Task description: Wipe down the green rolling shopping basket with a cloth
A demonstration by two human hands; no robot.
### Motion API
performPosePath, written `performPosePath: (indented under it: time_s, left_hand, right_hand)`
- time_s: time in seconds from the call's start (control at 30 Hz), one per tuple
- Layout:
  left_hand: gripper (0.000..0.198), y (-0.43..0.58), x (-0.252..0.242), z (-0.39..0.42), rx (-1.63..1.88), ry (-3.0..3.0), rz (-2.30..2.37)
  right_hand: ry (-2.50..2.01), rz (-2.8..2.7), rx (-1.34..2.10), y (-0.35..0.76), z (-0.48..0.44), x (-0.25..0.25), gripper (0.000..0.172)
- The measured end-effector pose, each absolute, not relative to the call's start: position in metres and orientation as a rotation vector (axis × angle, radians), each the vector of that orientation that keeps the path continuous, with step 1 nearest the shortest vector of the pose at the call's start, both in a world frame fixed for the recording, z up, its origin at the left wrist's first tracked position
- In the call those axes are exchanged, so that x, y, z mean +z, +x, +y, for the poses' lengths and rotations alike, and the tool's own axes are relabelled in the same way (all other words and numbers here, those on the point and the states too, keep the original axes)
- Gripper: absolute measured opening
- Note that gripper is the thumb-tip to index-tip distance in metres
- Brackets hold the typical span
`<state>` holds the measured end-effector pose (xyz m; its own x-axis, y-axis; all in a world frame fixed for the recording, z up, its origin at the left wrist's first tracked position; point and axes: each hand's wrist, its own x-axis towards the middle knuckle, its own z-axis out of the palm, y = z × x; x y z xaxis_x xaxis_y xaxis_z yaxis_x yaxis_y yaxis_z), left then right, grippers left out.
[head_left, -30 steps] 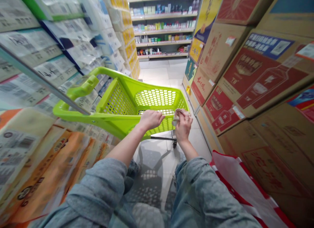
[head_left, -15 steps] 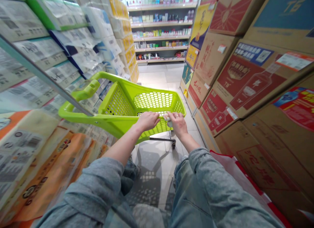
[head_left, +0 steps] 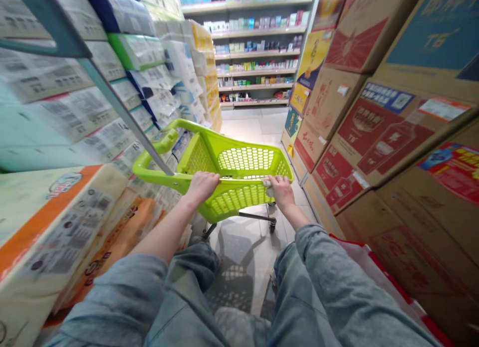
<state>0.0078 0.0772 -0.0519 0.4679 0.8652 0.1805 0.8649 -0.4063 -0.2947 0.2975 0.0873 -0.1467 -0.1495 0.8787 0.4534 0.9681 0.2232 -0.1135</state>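
A lime-green plastic shopping cart (head_left: 243,188) with lattice walls stands sideways before me, its handle end to the left; no goods show in its basket. My left hand (head_left: 203,186) is closed over the near rim, left of the middle, knuckles up. Toward the right end of that rim, my right hand (head_left: 283,191), wearing a ring, is also closed. A small crumpled white piece (head_left: 268,184), perhaps tissue, sticks out between its fingers and the rim. The fingertips of both hands are hidden behind the rim.
Stacked packs of paper goods (head_left: 149,83) line the left, with a slanting grey metal pole (head_left: 123,112) before them. Printed cartons (head_left: 396,132) rise on the right, beside a red-and-white bag (head_left: 359,257). Shelves of small products (head_left: 258,55) close the aisle's far end.
My left hand has slid left along the rim, farther from the right hand. The cart appears farther right in view. The camera view has also shifted, and more of the pole shows.
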Motion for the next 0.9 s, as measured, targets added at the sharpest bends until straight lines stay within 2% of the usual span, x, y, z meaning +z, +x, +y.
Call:
performPosePath:
  time_s: [0.2,0.33,0.57,0.7,0.9]
  left_hand:
    - [0.027,0.012,-0.051,0.075,-0.037,-2.407,-1.452]
    - [0.028,0.011,-0.053,0.074,-0.064,-2.413,-1.441]
    - [0.031,0.014,-0.056,0.070,-0.140,-2.418,-1.445]
    - [0.033,0.014,-0.057,0.070,-0.125,-2.382,-1.391]
    - [0.037,0.016,-0.056,0.070,-0.120,-2.373,-1.360]
  right_hand:
    - [-1.813,-2.075,-0.217,0.282,0.078,-0.134,0.031]
    - [-1.684,-2.165,-0.186,0.245,0.071,-0.123,0.027]
    - [-1.514,-2.186,-0.164,0.188,0.068,-0.120,0.039]
    - [-1.432,-2.200,-0.161,0.218,0.067,-0.131,0.052]
    - [-1.574,-2.008,-0.177,0.301,0.073,-0.152,0.054]
